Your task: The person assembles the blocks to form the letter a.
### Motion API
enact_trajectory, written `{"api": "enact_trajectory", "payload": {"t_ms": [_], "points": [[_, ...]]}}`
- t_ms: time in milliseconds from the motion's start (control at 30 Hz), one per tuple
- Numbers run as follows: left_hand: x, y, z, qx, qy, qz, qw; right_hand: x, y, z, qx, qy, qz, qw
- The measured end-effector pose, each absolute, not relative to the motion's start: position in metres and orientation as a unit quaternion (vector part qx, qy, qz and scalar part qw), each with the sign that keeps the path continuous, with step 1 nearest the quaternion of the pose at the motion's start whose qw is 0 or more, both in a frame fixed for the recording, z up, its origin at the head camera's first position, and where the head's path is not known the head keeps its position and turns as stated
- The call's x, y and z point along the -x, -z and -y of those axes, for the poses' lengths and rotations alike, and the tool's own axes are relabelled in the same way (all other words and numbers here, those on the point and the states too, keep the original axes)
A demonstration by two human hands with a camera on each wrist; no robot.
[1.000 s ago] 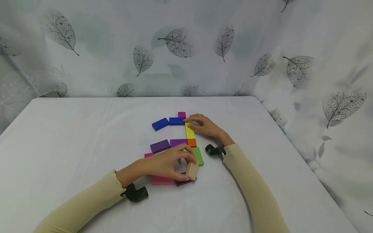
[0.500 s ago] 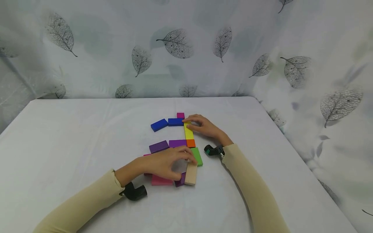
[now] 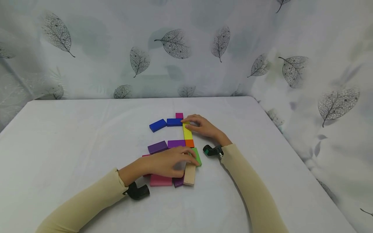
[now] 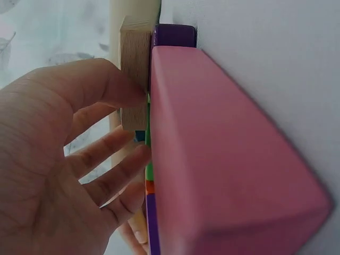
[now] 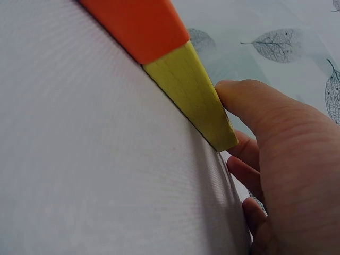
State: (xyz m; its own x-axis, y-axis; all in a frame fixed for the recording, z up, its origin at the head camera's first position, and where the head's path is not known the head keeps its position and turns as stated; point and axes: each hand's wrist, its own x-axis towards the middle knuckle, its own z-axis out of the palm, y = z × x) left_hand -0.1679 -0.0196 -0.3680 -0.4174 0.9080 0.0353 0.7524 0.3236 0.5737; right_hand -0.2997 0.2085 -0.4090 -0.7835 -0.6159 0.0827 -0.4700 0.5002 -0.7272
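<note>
In the head view a natural wood block (image 3: 189,174) lies across a dark purple block (image 3: 178,181) at the near end of a row of coloured blocks. My left hand (image 3: 164,163) is over it. The thumb touches the wood block's side, also seen in the left wrist view, and a forefinger extends across its far end towards the green block (image 3: 198,157). My right hand (image 3: 205,127) rests at the far end, fingertips at the yellow block (image 3: 187,132) and the blue block (image 3: 174,122). In the right wrist view its thumb touches the yellow block's edge.
An orange block (image 3: 189,143) joins yellow and green. Purple blocks (image 3: 176,143) (image 3: 157,147), another blue block (image 3: 158,125), a magenta block (image 3: 179,115) and a pink block (image 3: 161,180) lie around them on the white cloth (image 3: 96,139). A leaf-patterned curtain (image 3: 96,58) hangs behind.
The wood block, tilted and pinched by my left hand a second ago, now lies flat. The left fingers have loosened and the forefinger has slid right. My right hand stays in place.
</note>
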Motion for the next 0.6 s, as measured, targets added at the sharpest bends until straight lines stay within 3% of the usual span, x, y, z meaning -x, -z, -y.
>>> {"api": "enact_trajectory", "payload": {"t_ms": [333, 600], "points": [[0.1682, 0.3652, 0.0197, -0.509, -0.274, -0.797, 0.174, 0.2967, 0.4038, -0.2063, 0.301, 0.393, -0.863, 0.104], [0.1666, 0.3652, 0.0161, -0.51, -0.286, -0.795, 0.159, 0.2999, 0.4086, -0.208, 0.303, 0.387, -0.865, 0.099]]}}
